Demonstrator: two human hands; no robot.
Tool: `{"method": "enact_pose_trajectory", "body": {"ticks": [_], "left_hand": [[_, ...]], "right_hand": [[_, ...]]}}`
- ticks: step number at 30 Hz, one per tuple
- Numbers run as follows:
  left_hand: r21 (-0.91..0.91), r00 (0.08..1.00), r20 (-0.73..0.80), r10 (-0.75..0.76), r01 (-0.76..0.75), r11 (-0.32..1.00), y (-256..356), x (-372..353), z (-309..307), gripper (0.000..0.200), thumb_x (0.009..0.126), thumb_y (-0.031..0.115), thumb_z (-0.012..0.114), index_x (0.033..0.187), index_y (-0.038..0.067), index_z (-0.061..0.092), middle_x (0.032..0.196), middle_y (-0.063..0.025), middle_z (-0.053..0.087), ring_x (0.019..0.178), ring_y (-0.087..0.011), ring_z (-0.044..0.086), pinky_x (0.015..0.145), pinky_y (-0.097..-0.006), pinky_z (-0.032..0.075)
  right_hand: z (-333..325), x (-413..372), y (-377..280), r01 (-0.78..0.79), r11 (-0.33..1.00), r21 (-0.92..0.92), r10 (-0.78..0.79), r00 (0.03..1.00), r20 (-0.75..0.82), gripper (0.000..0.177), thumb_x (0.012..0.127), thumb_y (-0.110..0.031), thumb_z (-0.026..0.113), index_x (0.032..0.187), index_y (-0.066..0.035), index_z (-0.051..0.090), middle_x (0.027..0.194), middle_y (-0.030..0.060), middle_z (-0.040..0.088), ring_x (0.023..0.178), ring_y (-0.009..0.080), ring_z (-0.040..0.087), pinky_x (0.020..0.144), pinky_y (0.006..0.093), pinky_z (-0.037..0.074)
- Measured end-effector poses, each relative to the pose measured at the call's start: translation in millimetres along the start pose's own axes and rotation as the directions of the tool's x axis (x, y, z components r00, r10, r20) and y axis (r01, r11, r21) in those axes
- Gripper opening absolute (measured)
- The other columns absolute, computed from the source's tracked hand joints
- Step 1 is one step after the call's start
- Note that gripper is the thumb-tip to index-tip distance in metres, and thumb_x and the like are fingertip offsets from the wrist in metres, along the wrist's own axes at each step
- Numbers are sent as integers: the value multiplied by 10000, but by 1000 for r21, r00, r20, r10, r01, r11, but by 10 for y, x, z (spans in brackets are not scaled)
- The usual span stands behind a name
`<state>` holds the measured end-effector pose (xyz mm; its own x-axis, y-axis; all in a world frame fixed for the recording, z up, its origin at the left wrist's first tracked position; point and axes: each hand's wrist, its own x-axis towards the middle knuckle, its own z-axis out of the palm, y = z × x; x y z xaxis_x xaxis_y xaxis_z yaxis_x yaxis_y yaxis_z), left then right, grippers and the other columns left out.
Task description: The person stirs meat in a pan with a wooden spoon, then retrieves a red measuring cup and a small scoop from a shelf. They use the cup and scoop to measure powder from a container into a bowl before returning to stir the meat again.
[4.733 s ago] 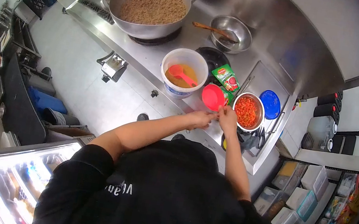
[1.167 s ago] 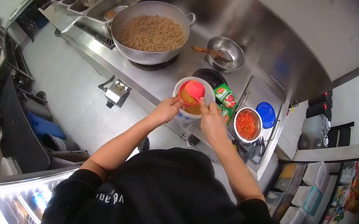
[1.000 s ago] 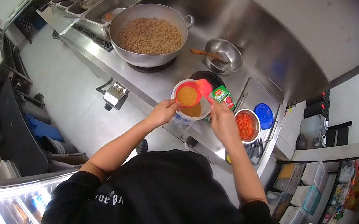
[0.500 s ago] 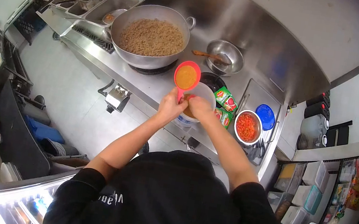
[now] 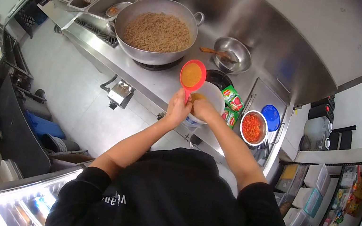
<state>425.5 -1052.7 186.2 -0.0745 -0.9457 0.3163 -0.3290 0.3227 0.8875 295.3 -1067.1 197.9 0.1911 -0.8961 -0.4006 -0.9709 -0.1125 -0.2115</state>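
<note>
My left hand point(image 5: 179, 107) is closed round the handle of a red measuring cup point(image 5: 204, 73) full of orange-brown powder. The cup is above the counter, between the big pot and a white tub point(image 5: 216, 96). My right hand point(image 5: 205, 110) reaches over the tub's mouth with its fingers curled down; what they hold, if anything, is hidden. Some orange-brown stuff shows inside the tub beside my fingers. Green-and-red packets point(image 5: 232, 98) lie just right of the tub.
A large pot point(image 5: 124, 39) of browned ground food stands on the burner at left. Behind the tub is a steel bowl point(image 5: 244, 51) with a wooden-handled utensil point(image 5: 213, 51). To the right are a pot of chopped red pieces point(image 5: 251, 127) and a blue lid point(image 5: 270, 117).
The whole view has shifted a little. Both hands stay close together at the tub, and the filled measuring cup is still held up by my left hand.
</note>
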Motion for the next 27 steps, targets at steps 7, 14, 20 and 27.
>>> {"method": "enact_pose_trajectory", "body": {"ticks": [7,14,20,27], "left_hand": [[75,996,-42,72,-69,995,-22,31,32,230,722,-75,550,920,30,500,769,-138,582,723,-321,595,636,-398,473],[146,988,-63,141,-130,981,-176,167,36,182,723,-55,559,883,15,511,745,-152,579,714,-335,595,633,-392,466],[29,999,50,-9,8,1000,-37,251,-195,135,765,2,574,887,15,518,789,-181,606,753,-360,612,661,-415,477],[83,992,123,-16,6,996,171,170,-406,130,770,5,540,900,11,530,776,-113,623,706,-214,620,656,-319,483]], "right_hand": [[148,175,143,75,940,331,-119,986,114,246,772,-159,540,870,25,672,896,228,655,823,332,640,709,393,492],[-153,-75,169,-47,688,725,-111,979,169,292,872,-225,532,625,-70,536,500,-3,452,382,88,389,357,261,266],[-844,-597,387,-280,553,784,-21,937,349,292,936,-263,487,731,-58,529,481,-43,383,357,55,317,315,232,188],[-638,-807,923,-293,195,936,-40,951,306,204,924,-218,534,868,-27,583,625,-20,480,410,32,314,343,201,179]]}}
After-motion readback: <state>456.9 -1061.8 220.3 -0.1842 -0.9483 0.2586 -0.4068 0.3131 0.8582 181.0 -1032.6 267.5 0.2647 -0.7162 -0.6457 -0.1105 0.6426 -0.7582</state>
